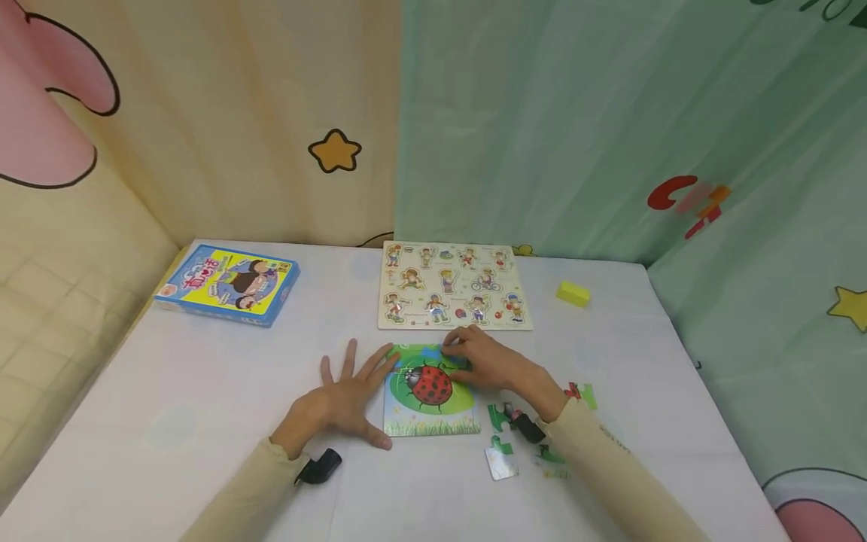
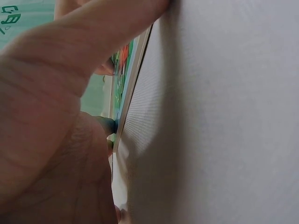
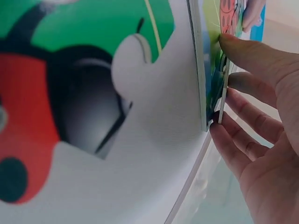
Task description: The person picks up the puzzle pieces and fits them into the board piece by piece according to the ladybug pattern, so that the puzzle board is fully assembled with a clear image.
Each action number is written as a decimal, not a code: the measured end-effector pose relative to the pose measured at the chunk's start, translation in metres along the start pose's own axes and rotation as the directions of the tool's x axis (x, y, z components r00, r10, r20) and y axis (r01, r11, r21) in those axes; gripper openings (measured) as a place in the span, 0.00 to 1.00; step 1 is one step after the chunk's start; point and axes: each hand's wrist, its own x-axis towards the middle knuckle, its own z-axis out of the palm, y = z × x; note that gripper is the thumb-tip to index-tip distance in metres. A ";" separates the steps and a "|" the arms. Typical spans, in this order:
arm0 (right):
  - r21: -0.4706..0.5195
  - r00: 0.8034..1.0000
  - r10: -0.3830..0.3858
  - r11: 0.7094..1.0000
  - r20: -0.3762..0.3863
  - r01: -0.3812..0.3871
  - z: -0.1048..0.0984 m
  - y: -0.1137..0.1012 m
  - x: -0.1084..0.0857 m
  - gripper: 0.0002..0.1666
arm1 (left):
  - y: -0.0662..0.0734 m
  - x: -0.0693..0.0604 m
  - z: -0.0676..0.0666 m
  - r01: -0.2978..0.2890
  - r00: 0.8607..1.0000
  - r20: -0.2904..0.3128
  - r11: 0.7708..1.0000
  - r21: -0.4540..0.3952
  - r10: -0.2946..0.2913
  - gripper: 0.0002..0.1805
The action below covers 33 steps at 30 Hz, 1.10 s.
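A square ladybug jigsaw puzzle (image 1: 413, 420) lies flat on the white table between both hands. My left hand (image 1: 348, 403) spreads its fingers along the puzzle's left side; fingertips touch the upper left edge, and the thumb is by the lower left corner. At the upper right corner, my right hand (image 1: 489, 361) pinches a thin puzzle piece (image 3: 224, 103) between thumb and fingers. That piece is tilted over the puzzle, its picture mostly hidden. Loose pieces lie right of the puzzle, including a green-and-white one (image 1: 501, 461) and a red-and-green one (image 1: 581, 394) beside the right forearm.
Behind the puzzle lies a wooden peg board (image 1: 454, 290) with children figures. A blue and yellow box (image 1: 230, 284) sits at the back left, a yellow block (image 1: 573, 293) at the back right. Printed curtains hang behind the table.
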 end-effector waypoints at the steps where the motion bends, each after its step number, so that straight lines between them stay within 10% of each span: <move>1: -0.003 1.000 -0.006 1.000 -0.007 0.006 0.000 0.001 0.000 0.28 | 0.000 0.000 -0.001 0.000 1.000 0.000 1.000 -0.003 0.000 0.76; 33: 0.015 1.000 -0.012 1.000 -0.017 0.012 0.002 0.004 -0.003 0.26 | 0.001 0.001 -0.003 0.005 1.000 0.022 1.000 -0.009 -0.005 0.76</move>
